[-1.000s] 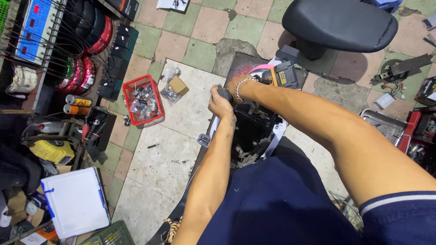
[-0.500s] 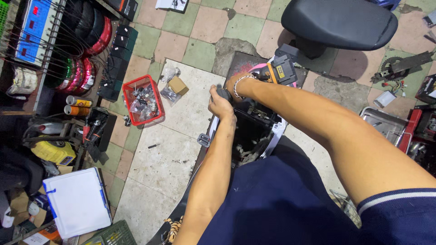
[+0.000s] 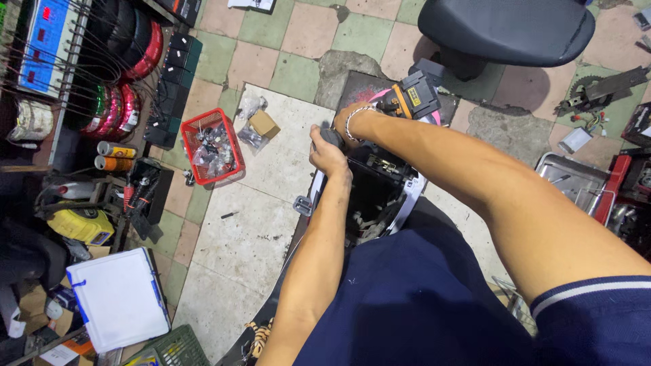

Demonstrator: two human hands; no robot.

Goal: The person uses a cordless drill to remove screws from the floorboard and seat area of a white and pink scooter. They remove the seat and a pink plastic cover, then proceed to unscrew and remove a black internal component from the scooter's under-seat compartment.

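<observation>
Fingers of our left hand (image 3: 330, 154) wrap tight on a dark grip at the black scooter body (image 3: 376, 190). Our right hand (image 3: 352, 120) just beyond clasps a cordless driver (image 3: 415, 96), its axis running rightward; finger detail there we cannot tell.

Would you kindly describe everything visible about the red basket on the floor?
The red basket is a small rectangular crate of open plastic mesh. It stands upright, slightly askew, at the pale floor slab's left edge, partly on the checkered tiles. It holds a heap of small shiny metal parts and clear bags. More clear bags and a small cardboard box lie just right of it. Neither hand touches it.
</observation>
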